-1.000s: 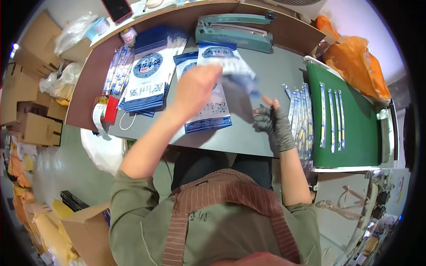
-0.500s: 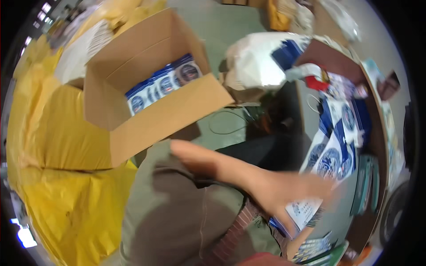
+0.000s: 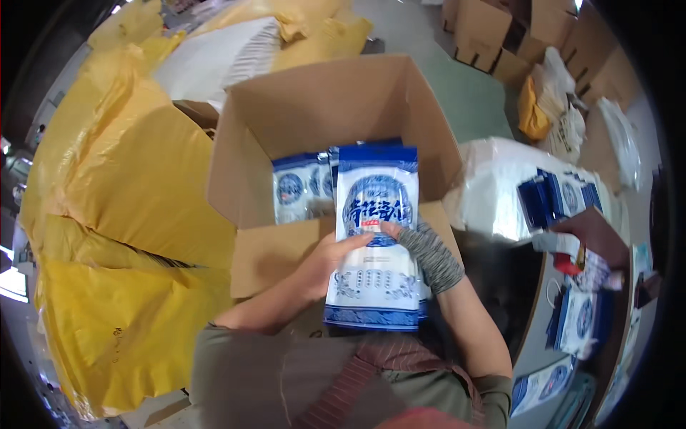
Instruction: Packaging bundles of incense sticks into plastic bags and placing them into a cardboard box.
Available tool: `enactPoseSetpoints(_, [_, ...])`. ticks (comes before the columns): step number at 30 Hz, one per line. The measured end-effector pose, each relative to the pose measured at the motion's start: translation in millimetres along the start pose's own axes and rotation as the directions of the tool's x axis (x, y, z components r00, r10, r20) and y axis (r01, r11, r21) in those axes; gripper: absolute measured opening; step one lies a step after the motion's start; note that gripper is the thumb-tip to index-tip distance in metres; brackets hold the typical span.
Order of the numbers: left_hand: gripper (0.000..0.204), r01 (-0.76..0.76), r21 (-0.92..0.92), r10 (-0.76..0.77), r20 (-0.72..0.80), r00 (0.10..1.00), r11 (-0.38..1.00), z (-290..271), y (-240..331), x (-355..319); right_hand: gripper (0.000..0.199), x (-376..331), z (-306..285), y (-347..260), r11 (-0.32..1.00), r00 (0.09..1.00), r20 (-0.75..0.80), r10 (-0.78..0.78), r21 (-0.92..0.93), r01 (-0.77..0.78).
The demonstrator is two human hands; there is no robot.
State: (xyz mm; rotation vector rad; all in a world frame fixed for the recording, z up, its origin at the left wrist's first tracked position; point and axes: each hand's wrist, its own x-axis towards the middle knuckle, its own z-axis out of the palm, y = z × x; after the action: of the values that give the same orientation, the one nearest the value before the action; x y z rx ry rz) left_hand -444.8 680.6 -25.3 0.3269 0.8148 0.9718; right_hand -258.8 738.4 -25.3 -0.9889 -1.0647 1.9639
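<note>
Between my hands is a flat blue-and-white printed pouch (image 3: 373, 286), held upright with its front toward me; an edge of at least one more pouch shows behind it. My left hand (image 3: 325, 264) grips its left side, thumb across the front. On the other side, my right hand (image 3: 427, 254), in a grey knitted fingerless glove, closes on the right edge with its thumb on the front. Just beyond stands an open cardboard box (image 3: 321, 93), its near flap folded out below my hands. Similar pouches (image 3: 291, 189) stand inside, partly hidden by the held one.
Large yellow sacks (image 3: 128, 164) fill the left side, with a white sack (image 3: 221, 64) behind. To the right, a white plastic-wrapped bundle (image 3: 489, 179) carries several pouches (image 3: 564, 196). A workbench (image 3: 525, 339) at the right holds more pouches. Cardboard boxes (image 3: 482, 36) stand far back.
My view has turned left, toward the box. Both hands have come from beside the workbench to the front of the box, bringing the pouch upright between them.
</note>
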Motion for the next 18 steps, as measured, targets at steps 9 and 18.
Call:
enactPoseSetpoints(9, [0.038,0.146,-0.134,-0.149,-0.013,0.989,0.980,-173,102,145,0.080,-83,-89,11,0.984,0.971,-0.213,-0.111,0.113,0.137])
enactPoseSetpoints(18, [0.083,0.184,0.317,0.026,-0.558,0.829,0.930,-275,84,209,0.046,-261,-222,130,0.912,0.757,-0.511,-0.407,-0.178,0.369])
